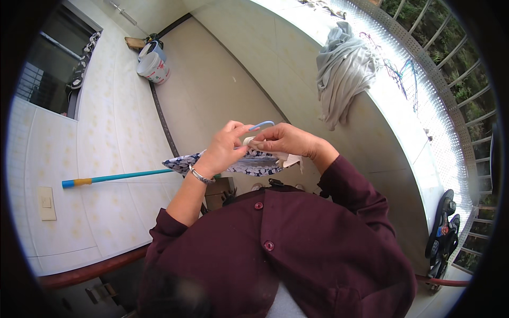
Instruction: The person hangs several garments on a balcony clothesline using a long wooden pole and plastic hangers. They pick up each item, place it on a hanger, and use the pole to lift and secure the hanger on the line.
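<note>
In front of my chest both hands are raised close together over a navy cloth piece with a white floral print point(249, 168). A light blue hook, apparently of a clothes hanger point(263, 124), curves up between them. My left hand point(225, 146) is closed, its fingertips at the hook and a pale cloth edge. A silver bracelet is on that wrist. My right hand point(289, 142) pinches the cream cloth point(290, 159), part of which hangs below its fingers. The rest of the hanger is hidden by the hands and cloth.
A teal pole point(124, 177) leans at left by the tiled wall. White bucket point(154, 69) stands in the far left corner. Grey cloth point(350, 69) drapes over the ledge at right; dark sandals point(444, 230) rest on it, beside the barred window.
</note>
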The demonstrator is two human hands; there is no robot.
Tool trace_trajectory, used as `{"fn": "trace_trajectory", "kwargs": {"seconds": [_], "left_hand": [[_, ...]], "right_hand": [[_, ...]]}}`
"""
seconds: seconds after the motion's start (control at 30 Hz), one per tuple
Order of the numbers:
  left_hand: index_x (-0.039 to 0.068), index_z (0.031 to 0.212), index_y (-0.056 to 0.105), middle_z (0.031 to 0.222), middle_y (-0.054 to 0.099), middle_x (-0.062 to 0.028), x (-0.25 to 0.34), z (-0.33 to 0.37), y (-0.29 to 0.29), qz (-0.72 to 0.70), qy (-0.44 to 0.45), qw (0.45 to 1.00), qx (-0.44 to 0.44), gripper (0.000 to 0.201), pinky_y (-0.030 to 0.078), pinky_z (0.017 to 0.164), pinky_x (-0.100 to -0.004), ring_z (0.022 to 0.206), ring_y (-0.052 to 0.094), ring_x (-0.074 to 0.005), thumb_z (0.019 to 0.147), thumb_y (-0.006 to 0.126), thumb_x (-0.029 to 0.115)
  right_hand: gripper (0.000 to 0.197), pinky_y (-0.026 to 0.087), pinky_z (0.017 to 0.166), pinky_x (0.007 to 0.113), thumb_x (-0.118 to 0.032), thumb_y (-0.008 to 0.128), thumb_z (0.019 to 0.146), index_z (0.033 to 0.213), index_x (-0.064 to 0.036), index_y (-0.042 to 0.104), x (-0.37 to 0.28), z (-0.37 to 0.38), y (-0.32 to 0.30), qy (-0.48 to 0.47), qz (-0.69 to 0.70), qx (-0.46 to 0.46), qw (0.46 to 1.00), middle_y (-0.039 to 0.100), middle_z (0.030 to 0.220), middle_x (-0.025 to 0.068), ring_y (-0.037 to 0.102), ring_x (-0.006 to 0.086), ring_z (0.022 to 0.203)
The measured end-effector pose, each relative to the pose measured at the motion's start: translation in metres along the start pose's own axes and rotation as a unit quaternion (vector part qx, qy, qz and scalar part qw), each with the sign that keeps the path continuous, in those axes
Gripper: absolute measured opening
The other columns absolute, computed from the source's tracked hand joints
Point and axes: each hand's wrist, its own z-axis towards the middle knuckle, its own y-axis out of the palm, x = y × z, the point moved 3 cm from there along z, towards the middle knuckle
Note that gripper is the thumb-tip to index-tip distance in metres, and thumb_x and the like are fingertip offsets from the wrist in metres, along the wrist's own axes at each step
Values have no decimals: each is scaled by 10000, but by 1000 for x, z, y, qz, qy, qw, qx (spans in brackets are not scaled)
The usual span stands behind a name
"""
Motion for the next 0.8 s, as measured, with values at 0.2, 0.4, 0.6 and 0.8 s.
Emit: {"fn": "trace_trajectory", "kwargs": {"seconds": [0.2, 0.4, 0.6, 0.8], "left_hand": [[-15, 1048, 585, 1033, 587, -46, 0, 3, -3, -73, -9, 996, -41, 267, 465, 614, -238, 677, 541, -71, 784, 577, 18], [49, 894, 597, 775, 609, -21, 9, -1, -6, -55, -39, 998, -14, 187, 465, 613, -277, 629, 528, -106, 801, 680, 189], [65, 926, 652, 741, 629, -5, 12, -5, -22, 9, 2, 996, 93, 310, 437, 565, -234, 596, 530, -86, 745, 785, 278], [47, 842, 684, 704, 630, -12, 9, -3, -66, 38, 47, 985, 160, 166, 415, 509, -245, 553, 526, -98, 794, 750, 192]], "right_hand": [[307, 465, 751, 263, -281, 663, 904, 1096, -42, 680, -1, -3, -4, -25, 23, -27, 999, 661, 900, -3, 541, 72, 805], [323, 461, 720, 266, -274, 700, 865, 1093, -49, 660, 4, -7, -19, -31, -74, -50, 995, 659, 856, 8, 564, 93, 783], [282, 463, 700, 343, -258, 721, 817, 1003, -53, 666, 14, -14, -26, -29, -256, 27, 966, 652, 805, 108, 580, 229, 738], [143, 461, 692, 346, -147, 697, 813, 899, -42, 656, 4, -10, -55, -66, -184, 119, 973, 625, 783, 88, 575, 240, 758]]}}
